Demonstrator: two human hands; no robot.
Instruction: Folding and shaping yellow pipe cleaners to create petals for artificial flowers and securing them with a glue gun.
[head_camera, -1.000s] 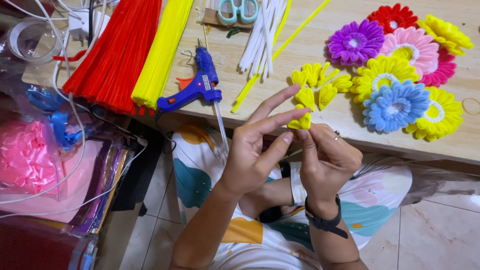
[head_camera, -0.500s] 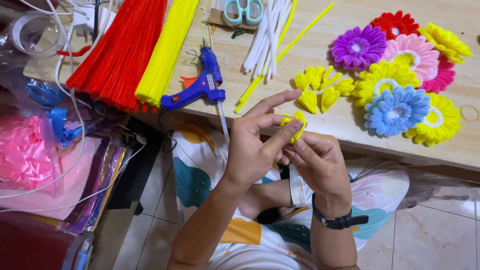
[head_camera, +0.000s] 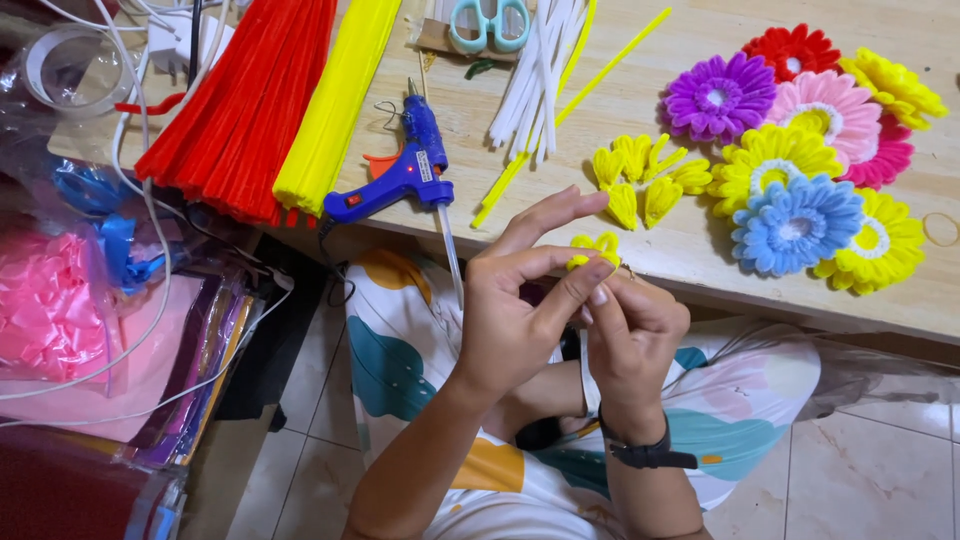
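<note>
Yellow petal (head_camera: 594, 246), a small looped piece of fuzzy wire, sits pinched between both hands just in front of the worktop (head_camera: 700, 255) edge, above the person's lap. Left hand (head_camera: 515, 320) has thumb and forefinger closed on it, the other fingers spread; right hand (head_camera: 630, 330) is curled with its fingertips closed on the lower part of the same piece. Five or so finished yellow petals (head_camera: 640, 175) already lie in a cluster on the worktop, close to a group of finished flowers (head_camera: 800, 220) in purple, red, pink, yellow and blue. By the look of it, this flower is at the petal-shaping stage, nothing joined yet. A blue glue gun (head_camera: 400, 175) lies unused beside red and yellow wire bundles (head_camera: 290, 100).
</note>
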